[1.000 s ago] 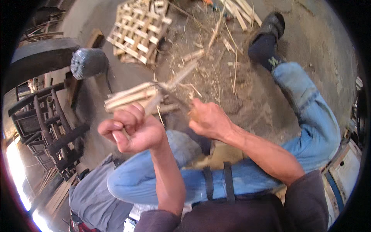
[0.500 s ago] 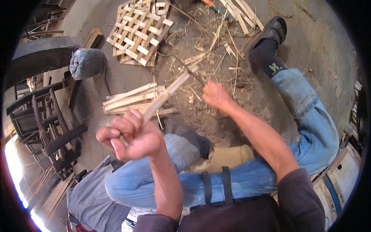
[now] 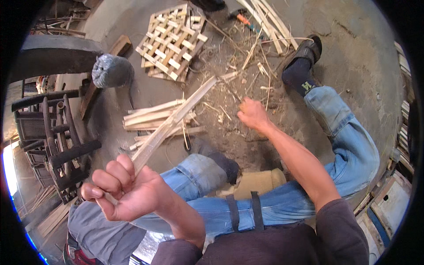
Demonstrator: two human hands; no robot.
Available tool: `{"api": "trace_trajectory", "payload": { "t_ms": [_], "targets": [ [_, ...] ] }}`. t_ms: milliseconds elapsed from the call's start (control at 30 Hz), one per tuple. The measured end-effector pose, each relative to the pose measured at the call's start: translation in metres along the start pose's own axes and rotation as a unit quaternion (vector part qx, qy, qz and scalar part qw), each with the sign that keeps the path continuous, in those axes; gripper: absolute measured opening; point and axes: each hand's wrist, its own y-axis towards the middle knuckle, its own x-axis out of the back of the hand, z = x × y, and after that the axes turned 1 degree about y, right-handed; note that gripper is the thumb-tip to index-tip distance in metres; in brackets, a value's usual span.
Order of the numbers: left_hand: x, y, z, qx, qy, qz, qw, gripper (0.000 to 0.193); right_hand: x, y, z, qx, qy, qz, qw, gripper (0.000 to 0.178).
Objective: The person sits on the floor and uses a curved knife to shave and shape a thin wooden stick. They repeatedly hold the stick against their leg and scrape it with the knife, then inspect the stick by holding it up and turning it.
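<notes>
My left hand (image 3: 126, 190) is closed around the near end of a long, pale bamboo strip (image 3: 179, 117). The strip slants up and away, its far end close to the shavings on the floor. Past that far end, my right hand (image 3: 254, 115) is closed on a knife, whose thin dark blade (image 3: 230, 92) points up and left. Most of the handle is hidden in my fingers. Below the strip lies a small pile of split bamboo strips (image 3: 152, 115).
A woven bamboo panel (image 3: 172, 42) lies at the far left. More strips (image 3: 276, 26) and an orange-handled tool (image 3: 243, 19) are farther away. Dark chairs (image 3: 59, 132) and a plastic-wrapped bundle (image 3: 112, 70) stand left. A tan block (image 3: 258, 183) sits between my legs.
My left hand has drawn back toward the lower left with the bamboo strip. The knife and strip, crossing before, now show a gap between them. The view has also shifted slightly.
</notes>
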Motion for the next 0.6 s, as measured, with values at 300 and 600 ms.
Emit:
{"api": "trace_trajectory", "payload": {
  "t_ms": [300,600],
  "targets": [
    [-0.007,-0.031,0.089,-0.016,0.194,-0.212,0.958,0.014,-0.015,-0.042,0.083,-0.088,0.104,0.083,0.987,0.034],
    [0.0,-0.025,0.092,-0.005,0.2,-0.287,0.937,0.011,0.007,-0.067,0.119,-0.049,0.265,0.044,0.962,0.038]
  ]
}}
